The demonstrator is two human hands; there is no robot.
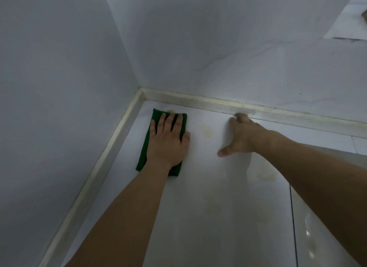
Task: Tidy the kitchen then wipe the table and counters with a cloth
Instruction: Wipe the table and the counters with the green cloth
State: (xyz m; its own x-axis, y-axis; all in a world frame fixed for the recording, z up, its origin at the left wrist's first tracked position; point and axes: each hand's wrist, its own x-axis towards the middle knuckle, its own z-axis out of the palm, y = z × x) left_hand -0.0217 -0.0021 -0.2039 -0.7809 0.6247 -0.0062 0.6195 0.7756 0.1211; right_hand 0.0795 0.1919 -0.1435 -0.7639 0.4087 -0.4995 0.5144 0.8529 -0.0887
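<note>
My left hand (168,142) lies flat on the green cloth (144,151), fingers straight and a little spread, palm pressing the cloth down onto the white bench (198,207). The cloth is folded into a long narrow strip and sits in the far left corner of the bench, its far end just short of the back edge and its long side running near the left edge; my hand covers most of its middle, so green shows only past my fingertips, along the left side and under my wrist. My right hand (241,137) is well apart from the cloth, over by the back edge of the bench, where its curled fingers meet the pale raised trim (198,102) that runs along the wall (218,48); the thumb sticks out toward me, and I cannot tell whether the fingers hold anything or merely rest on the trim (the knuckles hide the tips). Faint yellowish stains (207,130) mark the bench between my two hands, with another patch (266,176) nearer me under my right forearm. A thin dark seam (293,217) crosses the bench on the right. The same trim also follows the left edge to the corner.
</note>
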